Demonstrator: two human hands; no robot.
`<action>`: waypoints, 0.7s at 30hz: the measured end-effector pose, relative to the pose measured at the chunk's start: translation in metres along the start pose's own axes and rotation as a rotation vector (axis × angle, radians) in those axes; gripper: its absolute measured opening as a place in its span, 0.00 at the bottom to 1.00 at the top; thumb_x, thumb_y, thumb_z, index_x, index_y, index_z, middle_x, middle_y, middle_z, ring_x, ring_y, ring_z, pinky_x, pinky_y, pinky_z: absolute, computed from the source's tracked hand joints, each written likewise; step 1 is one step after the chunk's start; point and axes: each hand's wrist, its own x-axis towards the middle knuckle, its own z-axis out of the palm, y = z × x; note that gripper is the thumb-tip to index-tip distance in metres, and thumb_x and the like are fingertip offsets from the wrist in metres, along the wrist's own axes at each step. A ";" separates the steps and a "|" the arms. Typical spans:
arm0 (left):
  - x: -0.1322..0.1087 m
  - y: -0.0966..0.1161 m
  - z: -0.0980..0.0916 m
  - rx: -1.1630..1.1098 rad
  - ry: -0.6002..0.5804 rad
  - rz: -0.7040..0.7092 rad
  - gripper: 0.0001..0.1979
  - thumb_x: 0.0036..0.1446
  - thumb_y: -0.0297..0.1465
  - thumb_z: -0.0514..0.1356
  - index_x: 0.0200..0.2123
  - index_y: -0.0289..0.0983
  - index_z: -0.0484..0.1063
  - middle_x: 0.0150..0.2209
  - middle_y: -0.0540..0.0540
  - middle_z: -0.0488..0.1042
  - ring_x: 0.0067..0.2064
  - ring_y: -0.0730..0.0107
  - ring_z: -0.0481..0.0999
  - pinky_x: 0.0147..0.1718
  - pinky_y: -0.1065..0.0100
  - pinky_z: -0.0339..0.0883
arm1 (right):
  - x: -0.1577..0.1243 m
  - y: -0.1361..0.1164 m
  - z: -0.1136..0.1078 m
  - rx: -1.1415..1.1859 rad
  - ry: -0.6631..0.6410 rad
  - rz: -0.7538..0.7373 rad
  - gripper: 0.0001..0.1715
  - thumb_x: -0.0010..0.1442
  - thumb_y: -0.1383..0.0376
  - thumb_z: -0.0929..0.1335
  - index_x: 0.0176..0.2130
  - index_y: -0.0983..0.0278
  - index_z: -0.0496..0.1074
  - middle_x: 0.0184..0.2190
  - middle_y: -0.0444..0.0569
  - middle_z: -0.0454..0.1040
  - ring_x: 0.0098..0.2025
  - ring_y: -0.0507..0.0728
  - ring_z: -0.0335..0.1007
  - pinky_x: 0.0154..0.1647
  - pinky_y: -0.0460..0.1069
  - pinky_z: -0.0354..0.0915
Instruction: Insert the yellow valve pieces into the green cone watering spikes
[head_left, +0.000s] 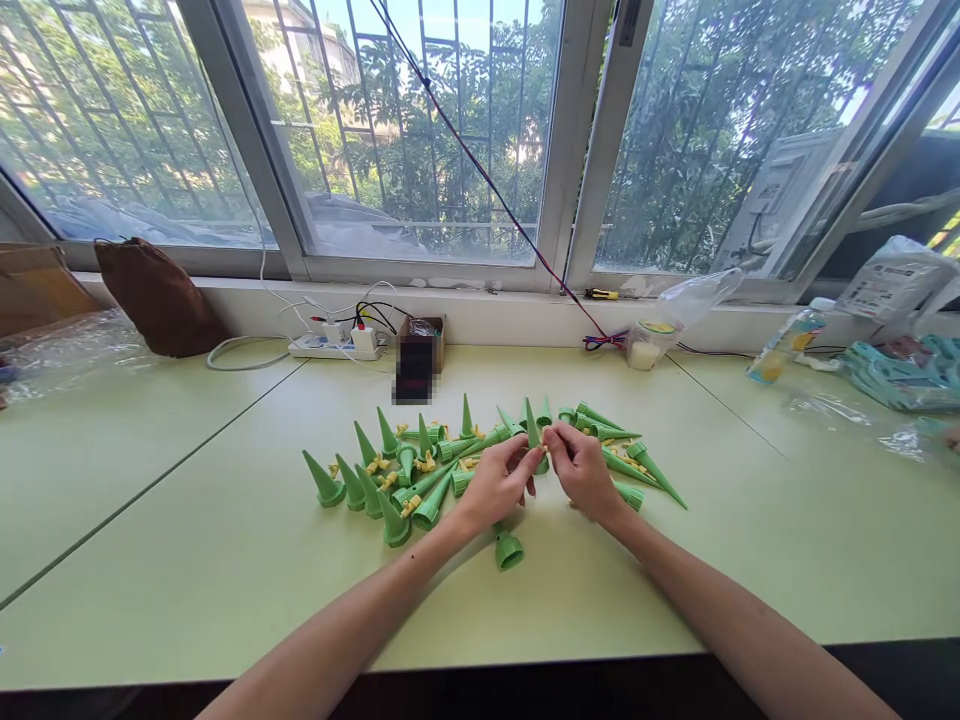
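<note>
Both hands meet over a heap of green plastic cone spikes on a pale green table. My left hand curls its fingers round a green cone spike that stands point up. My right hand pinches a small yellow part at that cone's side. Small yellow pieces lie scattered among the cones. One green cap-like piece lies alone just below my left wrist.
At the back under the window are a brown bag, a white power strip with cables, a small box and a small jar. A bottle and plastic-wrapped packs lie far right.
</note>
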 end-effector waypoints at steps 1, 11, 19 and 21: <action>0.000 0.000 0.000 -0.025 -0.010 -0.019 0.19 0.59 0.46 0.57 0.27 0.38 0.59 0.22 0.55 0.61 0.22 0.73 0.71 0.15 0.74 0.62 | 0.000 0.000 0.000 0.010 -0.006 0.000 0.19 0.68 0.58 0.60 0.27 0.62 0.61 0.18 0.39 0.58 0.20 0.50 0.53 0.22 0.46 0.51; 0.001 0.004 0.001 -0.099 -0.033 -0.100 0.21 0.58 0.50 0.57 0.29 0.36 0.61 0.24 0.53 0.65 0.20 0.75 0.71 0.14 0.74 0.64 | 0.000 -0.001 0.001 0.035 -0.026 0.018 0.19 0.68 0.59 0.60 0.26 0.61 0.61 0.17 0.40 0.62 0.18 0.51 0.58 0.21 0.46 0.55; 0.001 0.002 0.001 -0.035 0.006 -0.101 0.21 0.59 0.49 0.55 0.29 0.36 0.62 0.25 0.51 0.68 0.20 0.75 0.71 0.14 0.75 0.63 | -0.001 -0.003 0.003 0.011 -0.045 0.015 0.18 0.68 0.59 0.60 0.27 0.61 0.63 0.17 0.41 0.63 0.19 0.51 0.58 0.21 0.46 0.55; 0.001 0.000 0.002 -0.025 0.013 -0.096 0.20 0.59 0.48 0.55 0.29 0.37 0.61 0.24 0.52 0.68 0.20 0.75 0.71 0.14 0.75 0.63 | -0.001 -0.003 0.003 0.018 -0.047 0.024 0.18 0.67 0.59 0.60 0.27 0.61 0.62 0.18 0.41 0.63 0.19 0.51 0.58 0.21 0.46 0.55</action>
